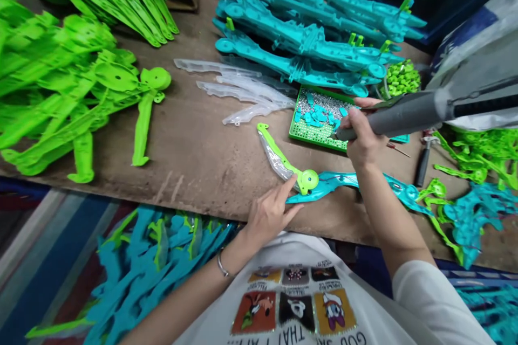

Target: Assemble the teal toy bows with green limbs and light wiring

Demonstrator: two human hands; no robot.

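Observation:
My left hand point(269, 213) lies at the near edge of the bench. Its index finger presses the joint of a plastic part point(340, 179), and its thumb is along the lower edge. This part has a long turquoise arm and a bent lime-green arm with a clear strip point(278, 164) beside it. In my right hand point(364, 137) is a grey electric screwdriver point(404, 114), fingers closed around its front end. The screwdriver's tip is over a green tray point(297, 132) of small screws and turquoise pieces; whether it touches a screw is unclear.
Lime-green parts point(60, 86) are heaped at left. Turquoise parts point(299, 35) lie in rows at the back, near clear strips point(243, 89). At right are a tub of green pieces point(400, 78) and a dark-handled tool point(424, 161). Assembled parts point(149, 269) lie below the bench edge.

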